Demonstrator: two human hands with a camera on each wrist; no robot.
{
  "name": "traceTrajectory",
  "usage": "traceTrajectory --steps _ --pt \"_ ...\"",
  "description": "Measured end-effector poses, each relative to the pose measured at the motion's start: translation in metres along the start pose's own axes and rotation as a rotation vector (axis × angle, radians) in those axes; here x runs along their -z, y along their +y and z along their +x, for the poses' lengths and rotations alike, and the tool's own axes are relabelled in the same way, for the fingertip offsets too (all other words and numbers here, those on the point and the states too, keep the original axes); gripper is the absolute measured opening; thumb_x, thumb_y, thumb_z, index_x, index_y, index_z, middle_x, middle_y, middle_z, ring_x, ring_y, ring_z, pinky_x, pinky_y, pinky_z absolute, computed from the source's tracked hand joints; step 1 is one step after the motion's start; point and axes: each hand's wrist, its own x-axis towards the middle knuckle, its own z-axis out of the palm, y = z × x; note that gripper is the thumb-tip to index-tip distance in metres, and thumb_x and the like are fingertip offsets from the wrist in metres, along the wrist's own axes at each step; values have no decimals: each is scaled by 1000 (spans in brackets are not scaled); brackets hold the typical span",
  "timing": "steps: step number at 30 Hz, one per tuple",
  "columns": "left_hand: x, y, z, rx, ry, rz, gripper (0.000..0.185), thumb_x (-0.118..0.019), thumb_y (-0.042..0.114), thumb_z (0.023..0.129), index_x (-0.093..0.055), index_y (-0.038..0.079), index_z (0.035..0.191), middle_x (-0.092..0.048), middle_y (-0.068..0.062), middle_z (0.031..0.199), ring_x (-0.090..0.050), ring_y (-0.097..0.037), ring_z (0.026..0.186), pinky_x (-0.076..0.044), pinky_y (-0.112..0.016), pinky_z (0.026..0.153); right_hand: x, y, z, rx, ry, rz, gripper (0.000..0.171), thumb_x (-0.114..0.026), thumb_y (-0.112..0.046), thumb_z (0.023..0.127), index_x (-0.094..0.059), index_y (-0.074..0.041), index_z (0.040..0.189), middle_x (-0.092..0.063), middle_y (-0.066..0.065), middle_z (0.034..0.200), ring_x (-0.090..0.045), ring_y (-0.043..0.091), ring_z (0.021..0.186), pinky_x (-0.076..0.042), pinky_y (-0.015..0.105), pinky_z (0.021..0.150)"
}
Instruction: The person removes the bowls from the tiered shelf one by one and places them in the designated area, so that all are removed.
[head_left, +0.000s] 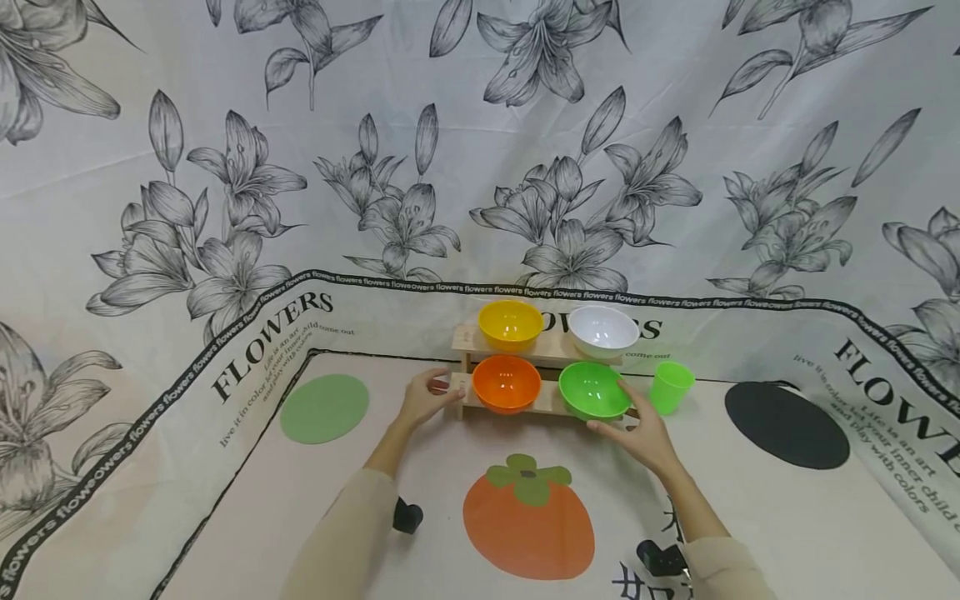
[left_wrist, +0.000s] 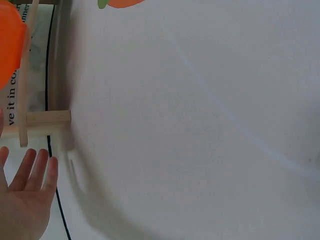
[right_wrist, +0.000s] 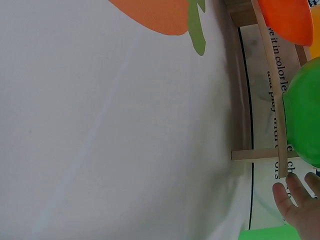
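A low two-tier wooden rack (head_left: 463,337) stands at the back of the table. Its top shelf carries a yellow bowl (head_left: 510,323) and a white bowl (head_left: 603,331). An orange bowl (head_left: 506,383) and a green bowl (head_left: 594,390) sit on the lower shelf. My left hand (head_left: 429,398) is at the rack's left end, fingers straight (left_wrist: 25,195) beside the wooden leg (left_wrist: 47,118). My right hand (head_left: 637,433) is at the rack's right end, just below the green bowl (right_wrist: 305,120), with fingers spread (right_wrist: 300,205). Neither hand holds anything.
A green cup (head_left: 670,387) stands just right of the rack. On the cloth lie a green round mat (head_left: 324,407) at left, a black oval mat (head_left: 786,425) at right and an orange persimmon-shaped mat (head_left: 528,521) in front. A floral cloth hangs behind.
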Motion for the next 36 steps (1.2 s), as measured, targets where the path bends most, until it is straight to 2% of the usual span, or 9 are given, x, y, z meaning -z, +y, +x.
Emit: traceTrajectory --steps 2,4,12,24,31,36 --pt "-3 -1 2 30 -15 -28 54 -75 19 81 -55 -3 127 -59 -21 121 -60 -35 101 -56 -43 82 -1 0 0 -6 3 5 91 -78 -28 76 -28 3 144 -31 28 145 -40 43 122 -42 57 98" --pt "-6 -2 5 32 -24 -40 53 -74 18 82 -56 -3 126 -58 -21 123 -59 -35 103 -56 -43 83 -1 1 0 -13 3 6 89 -78 -28 76 -29 3 144 -30 28 145 -40 43 122 -42 57 98" --pt "-13 -9 7 -18 -38 -106 47 -69 7 83 -54 -12 123 -55 -28 125 -54 -41 107 -50 -48 92 -2 -3 2 -64 -12 15 81 -76 -29 79 -35 2 141 -33 29 144 -42 44 120 -41 57 99" --pt "-16 -14 3 82 -21 -199 46 -68 10 86 -54 -7 126 -53 -25 130 -53 -39 110 -51 -46 89 1 -8 2 -118 -26 97 89 -77 -26 78 -27 8 143 -30 30 145 -39 46 125 -39 55 102" --pt "-17 -13 0 92 -3 -265 46 -67 12 87 -53 -6 127 -50 -25 132 -52 -40 112 -50 -47 92 3 -4 -4 -88 -21 120 90 -77 -21 78 -24 10 143 -27 31 146 -35 47 129 -39 54 103" --pt "-19 -15 -2 102 11 -267 45 -67 12 87 -55 -5 127 -53 -22 131 -54 -36 112 -51 -42 91 5 -5 -13 -52 -22 117 91 -79 -16 75 -24 11 142 -29 32 145 -39 47 126 -46 48 97"
